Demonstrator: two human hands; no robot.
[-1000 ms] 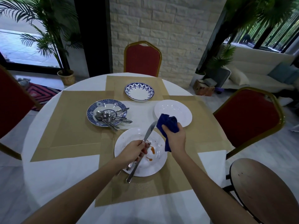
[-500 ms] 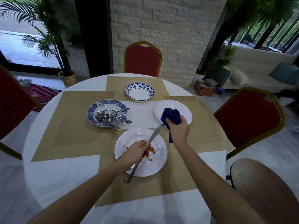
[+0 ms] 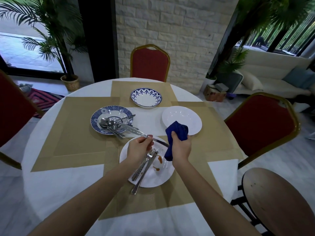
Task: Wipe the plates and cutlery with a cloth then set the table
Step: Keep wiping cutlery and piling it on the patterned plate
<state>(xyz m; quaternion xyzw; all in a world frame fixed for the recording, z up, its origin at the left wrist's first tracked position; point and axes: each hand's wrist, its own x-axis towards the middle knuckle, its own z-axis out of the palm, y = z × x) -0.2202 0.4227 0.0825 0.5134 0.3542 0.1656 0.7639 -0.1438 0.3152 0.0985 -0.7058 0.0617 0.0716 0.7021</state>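
My left hand (image 3: pixel 139 149) pinches a table knife (image 3: pixel 136 132) at its middle and holds it crosswise above the near white plate (image 3: pixel 158 178). The handle points far left and the blade points right. My right hand (image 3: pixel 181 149) grips a bunched dark blue cloth (image 3: pixel 177 132), which meets the blade tip. The plate carries orange sauce smears. A fork (image 3: pixel 144 164) and a second long piece of cutlery lie on the plate, their handles hanging over the near rim.
A blue patterned plate (image 3: pixel 100 116) at the left holds several spoons and forks. A blue-rimmed bowl (image 3: pixel 146 103) sits at the far side, and a clean white plate (image 3: pixel 180 116) at the right. Tan placemats cover the round white table (image 3: pixel 51 181). Red chairs stand around it, with a wooden stool at the near right.
The knife in my left hand has swung from pointing away to lying crosswise. My right hand has drawn the cloth back from over the right plate to the blade tip.
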